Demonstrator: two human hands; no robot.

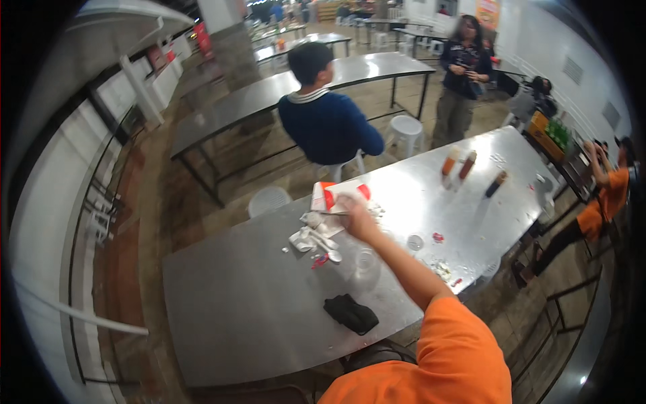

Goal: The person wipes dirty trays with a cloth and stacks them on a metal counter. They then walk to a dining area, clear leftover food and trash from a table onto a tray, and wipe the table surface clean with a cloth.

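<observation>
My right hand (355, 214), blurred, reaches across a stainless steel table (242, 303) and grips a white, red and orange paper food box (323, 196) near the far edge. My left hand is out of view. Just this side of the box lie crumpled white paper and tissues (302, 240), a white plastic spoon (332, 254) and a torn red wrapper (320, 261). A clear plastic cup (365, 261) stands beside my forearm, with a small clear lid or cup (415, 242) to its right. A black cloth item (351, 314) rests near the close edge.
Sauce bottles (467, 165) stand towards the table's right end. Food scraps (442, 270) lie near the close edge. A seated person in blue (328, 121) is beyond the table, near white plastic stools (405, 129). Another person (464, 76) stands farther back; one in orange (600, 202) is at right.
</observation>
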